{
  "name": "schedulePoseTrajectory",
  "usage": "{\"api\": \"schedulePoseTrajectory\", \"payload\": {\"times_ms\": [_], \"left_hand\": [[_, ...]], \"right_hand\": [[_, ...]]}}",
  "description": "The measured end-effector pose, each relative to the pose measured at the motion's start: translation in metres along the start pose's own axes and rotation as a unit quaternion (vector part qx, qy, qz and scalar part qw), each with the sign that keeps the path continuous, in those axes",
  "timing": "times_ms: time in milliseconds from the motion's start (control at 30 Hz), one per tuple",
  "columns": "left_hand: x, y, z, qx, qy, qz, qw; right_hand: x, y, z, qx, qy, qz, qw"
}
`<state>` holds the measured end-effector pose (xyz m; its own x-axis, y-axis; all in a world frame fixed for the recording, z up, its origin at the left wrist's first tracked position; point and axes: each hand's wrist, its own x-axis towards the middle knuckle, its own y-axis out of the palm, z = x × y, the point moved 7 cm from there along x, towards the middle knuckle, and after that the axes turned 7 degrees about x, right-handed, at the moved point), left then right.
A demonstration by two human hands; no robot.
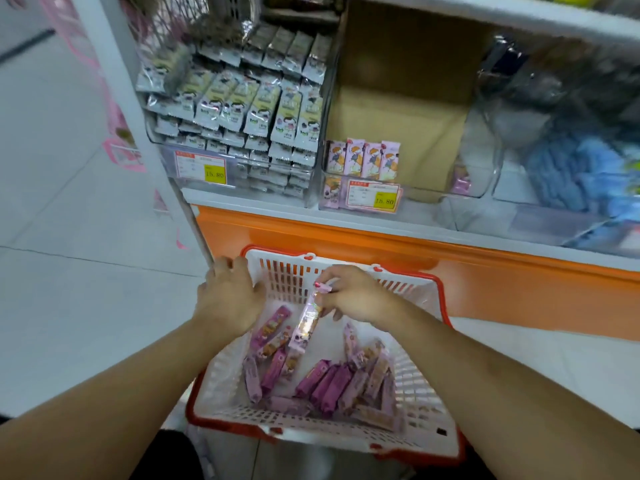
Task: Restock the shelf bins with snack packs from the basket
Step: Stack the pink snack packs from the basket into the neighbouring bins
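Standing at a shop shelf (346, 207) with an orange front, looking down into a white, red-rimmed basket (408, 441) on the pale floor. Pinching one long pink snack pack (306, 323) by its top end with the right hand (353, 294), fingers curled round it, lifting it above the loose pink packs (332, 382) lying in the basket; resting the left hand (230, 292) on the basket's far left rim, fingers bent over the edge. Showing, on the shelf, a clear bin (446, 197) holding four upright pink packs (363, 161), beside a bin of grey packs (242, 109).
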<state>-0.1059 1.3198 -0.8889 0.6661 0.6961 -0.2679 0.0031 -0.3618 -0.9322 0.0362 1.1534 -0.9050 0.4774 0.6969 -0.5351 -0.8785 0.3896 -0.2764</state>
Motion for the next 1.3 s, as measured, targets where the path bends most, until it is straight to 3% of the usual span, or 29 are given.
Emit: {"api": "schedulePoseTrajectory", "payload": {"times_ms": [133,233,500,633,733,833,967,1300], "left_hand": [[-0.014,-0.057,-0.074,-0.178,0.125,0.117,0.969],[-0.033,-0.095,-0.117,-0.258,0.194,0.159,0.933],[-0.036,-0.146,-0.183,-0.358,0.258,0.101,0.892],[-0.022,-0.163,-0.211,-0.351,0.275,0.045,0.894],[-0.003,-0.180,-0.232,-0.337,0.286,-0.016,0.897],[0.018,-0.191,-0.255,-0.303,0.284,-0.059,0.908],[0.046,-0.189,-0.288,-0.254,0.299,-0.074,0.917],[0.103,-0.140,-0.314,-0.065,0.289,-0.064,0.953]], "right_hand": [[-0.044,-0.043,0.076,-0.019,-0.081,-0.012,0.996],[-0.079,-0.080,0.120,-0.008,-0.141,-0.051,0.989],[-0.127,-0.139,0.160,0.030,-0.220,-0.135,0.966],[-0.122,-0.172,0.168,-0.012,-0.243,-0.186,0.952],[-0.121,-0.211,0.171,-0.100,-0.268,-0.303,0.909],[-0.128,-0.247,0.162,-0.135,-0.218,-0.402,0.879],[-0.115,-0.263,0.140,-0.159,-0.138,-0.394,0.895],[-0.107,-0.275,0.131,-0.171,-0.160,-0.403,0.884]]}}
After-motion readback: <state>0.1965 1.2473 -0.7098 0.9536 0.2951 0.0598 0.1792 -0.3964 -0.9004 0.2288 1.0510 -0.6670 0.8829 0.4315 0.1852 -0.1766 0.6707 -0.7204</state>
